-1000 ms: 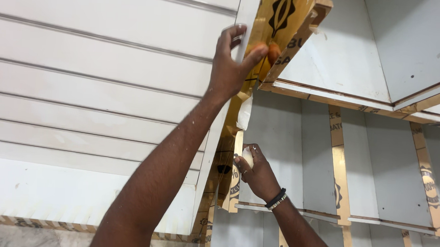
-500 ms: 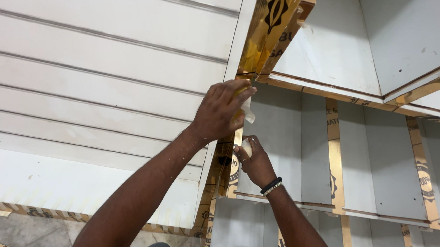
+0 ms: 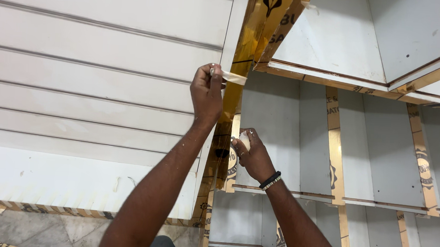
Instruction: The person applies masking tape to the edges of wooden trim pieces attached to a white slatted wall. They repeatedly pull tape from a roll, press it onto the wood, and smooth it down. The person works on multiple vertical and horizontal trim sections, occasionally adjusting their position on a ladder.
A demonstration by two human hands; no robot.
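Overhead: white slatted panel [image 3: 90, 80] fills everything to the left of the left hand. To the right of both hands, a white shelf unit [image 3: 333, 105] with open compartments, its front edges faced in gold film. Between the two runs a gold-film edge strip [image 3: 245, 48], rising past both hands.

Left hand [image 3: 206, 94] raised, fingers pinched shut on the end of a pale tape strip [image 3: 233, 77]. That strip crosses from the fingertips onto the gold edge, just right of the hand.

Right hand [image 3: 253, 156] lower, below and right of the left, curled closed around something small and pale, likely a tape roll [image 3: 243, 140]; mostly hidden by the fingers. Dark band with a beaded one on that wrist.

Risks, as a judgement:
- Tape end is held by fingertips only; a loose pinch could let it spring back and stick to itself.
- Pulling at an angle may lay the strip crooked or wrinkled across the gold edge.
- Gold film looks thin and already creased near the top; tugging the tape could lift or tear it.

Tape look: narrow, cream, matte, slightly translucent, short length showing, taut between the fingers and the edge.
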